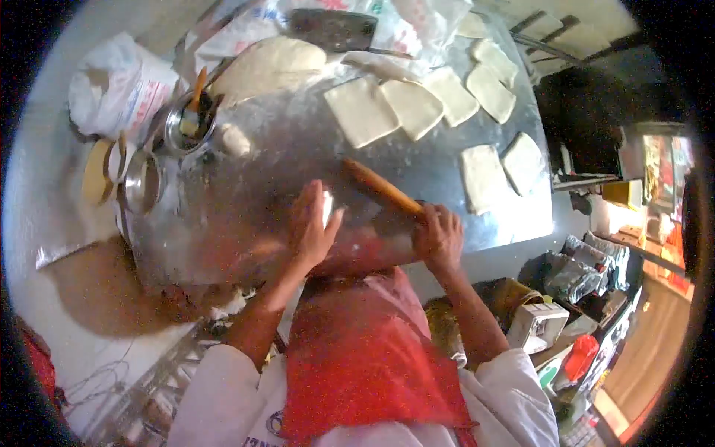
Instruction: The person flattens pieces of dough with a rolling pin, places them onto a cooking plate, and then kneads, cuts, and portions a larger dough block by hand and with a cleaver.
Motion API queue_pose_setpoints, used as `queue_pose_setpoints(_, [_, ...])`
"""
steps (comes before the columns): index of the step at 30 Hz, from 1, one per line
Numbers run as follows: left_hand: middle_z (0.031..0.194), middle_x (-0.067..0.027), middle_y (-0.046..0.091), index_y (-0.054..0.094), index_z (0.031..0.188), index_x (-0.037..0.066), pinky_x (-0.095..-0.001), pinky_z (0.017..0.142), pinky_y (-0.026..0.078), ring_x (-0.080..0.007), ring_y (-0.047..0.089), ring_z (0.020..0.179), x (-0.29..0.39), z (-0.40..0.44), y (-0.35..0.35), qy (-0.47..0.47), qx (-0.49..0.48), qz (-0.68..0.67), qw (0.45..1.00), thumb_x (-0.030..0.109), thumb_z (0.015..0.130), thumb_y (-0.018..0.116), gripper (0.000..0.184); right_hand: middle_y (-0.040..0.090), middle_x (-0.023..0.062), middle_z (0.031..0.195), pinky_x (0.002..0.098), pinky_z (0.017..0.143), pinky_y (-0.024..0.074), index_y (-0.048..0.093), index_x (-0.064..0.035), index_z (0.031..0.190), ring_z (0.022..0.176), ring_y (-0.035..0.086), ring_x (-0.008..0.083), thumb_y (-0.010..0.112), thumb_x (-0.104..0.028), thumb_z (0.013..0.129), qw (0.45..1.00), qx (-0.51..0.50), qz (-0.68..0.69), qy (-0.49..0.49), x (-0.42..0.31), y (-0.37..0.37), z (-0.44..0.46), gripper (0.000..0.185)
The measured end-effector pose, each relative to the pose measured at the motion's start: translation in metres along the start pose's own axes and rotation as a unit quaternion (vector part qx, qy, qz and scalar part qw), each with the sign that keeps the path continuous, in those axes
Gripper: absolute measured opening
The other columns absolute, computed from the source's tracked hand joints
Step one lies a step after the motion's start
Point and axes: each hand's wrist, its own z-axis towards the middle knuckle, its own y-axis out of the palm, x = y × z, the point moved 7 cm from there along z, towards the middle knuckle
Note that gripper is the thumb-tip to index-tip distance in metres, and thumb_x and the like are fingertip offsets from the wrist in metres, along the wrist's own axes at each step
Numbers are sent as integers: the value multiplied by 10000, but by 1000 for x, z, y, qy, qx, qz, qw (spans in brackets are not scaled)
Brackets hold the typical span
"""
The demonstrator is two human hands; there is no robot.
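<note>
My left hand (313, 227) is over the metal tabletop, with a small white piece of dough (327, 207) showing between its thumb and fingers; most of the piece is hidden by the hand. My right hand (439, 237) is wrapped round one end of a wooden rolling pin (383, 188), which points up and left across the table. Beyond the pin lie several flat dough sheets (363, 112), some of them overlapping. Two more sheets rest farther right, one of them a rectangular dough sheet (482, 179). A small dough lump (235, 140) sits at the left.
A large dough mass (272, 67) lies at the back beside a dark cleaver-like blade (331, 30). At the left stand a metal pot (188, 130) with a brush (196, 93), a metal bowl (143, 182) and a white bag (123, 86). Shelves with goods are at right.
</note>
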Motion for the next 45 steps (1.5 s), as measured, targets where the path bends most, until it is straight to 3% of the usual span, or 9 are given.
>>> queue_pose_setpoints(6, [1590, -211, 387, 332, 1562, 26, -615, 1188, 243, -370, 385, 1463, -22, 34, 9, -47, 32, 214, 975, 384, 1037, 496, 656, 585, 85, 1262, 467, 934, 458, 624, -171, 1293, 1140, 577, 324, 742, -182, 838, 999, -11, -20, 40, -11, -6, -9, 470])
queue_pose_setpoints(9, [1616, -215, 330, 302, 1565, -17, -492, 1227, 239, -372, 319, 1499, -66, 43, 25, -99, -2, -152, 983, 343, 1069, 457, 632, 595, 73, 1261, 457, 907, 460, 630, -162, 1271, 1120, 589, 324, 733, -174, 847, 1000, -14, 13, 3, -29, -11, 13, 437])
queue_pose_setpoints(14, [1629, -183, 333, 285, 1592, 45, -473, 1231, 231, -326, 283, 1524, -54, 76, -73, -74, 75, -262, 959, 368, 1072, 484, 643, 583, 96, 1339, 455, 908, 463, 614, -136, 1263, 1144, 593, 328, 730, -172, 859, 982, -18, 3, -189, -107, -12, 43, 422])
queue_pose_setpoints(16, [1658, -128, 311, 275, 1606, 104, -563, 1242, 157, -325, 261, 1540, -48, 83, -55, 52, -37, 202, 977, 431, 1047, 509, 689, 536, 134, 1437, 490, 993, 439, 558, -149, 1377, 1269, 547, 355, 704, -313, 903, 979, -59, -26, -194, -108, 26, 52, 522])
queue_pose_setpoints(19, [1628, -138, 357, 294, 1599, 113, -647, 1195, 183, -350, 311, 1510, -69, 102, -41, 27, -19, 157, 987, 501, 1011, 538, 745, 439, 174, 1550, 561, 1117, 336, 395, -138, 1548, 1453, 379, 396, 532, -625, 952, 988, -82, -11, -127, -103, 52, 70, 782])
queue_pose_setpoints(26, [1337, -175, 636, 551, 1371, 66, -595, 1130, 332, -364, 489, 1378, -74, 167, -58, 96, 197, 164, 962, 353, 1004, 600, 469, 439, 162, 1540, 578, 1159, 282, 399, -174, 1553, 1429, 381, 419, 462, -776, 888, 974, -26, -93, -203, -106, 49, 138, 899])
queue_pose_setpoints(33, [1540, -214, 449, 439, 1502, 58, -585, 1168, 290, -429, 374, 1445, -42, 110, -69, 101, 60, 0, 993, 335, 992, 625, 609, 540, 105, 1450, 475, 982, 495, 587, -122, 1377, 1287, 535, 350, 579, -267, 925, 969, -150, 32, -194, -120, 35, 73, 474])
queue_pose_setpoints(38, [1649, -198, 266, 272, 1594, 67, -661, 1190, 157, -407, 236, 1529, -36, -4, -38, 62, -61, 141, 986, 545, 879, 700, 961, 477, 115, 1545, 523, 1058, 401, 557, -137, 1406, 1405, 460, 308, 595, -301, 916, 975, -92, -51, -193, -127, 66, -32, 518])
queue_pose_setpoints(45, [1441, -122, 482, 545, 1378, 132, -617, 1165, 253, -369, 412, 1391, -24, -64, -70, 143, 41, 47, 988, 354, 811, 826, 671, 598, 116, 1304, 457, 895, 477, 612, -130, 1244, 1121, 609, 314, 741, -281, 826, 990, -71, 13, -121, -114, 29, 54, 463])
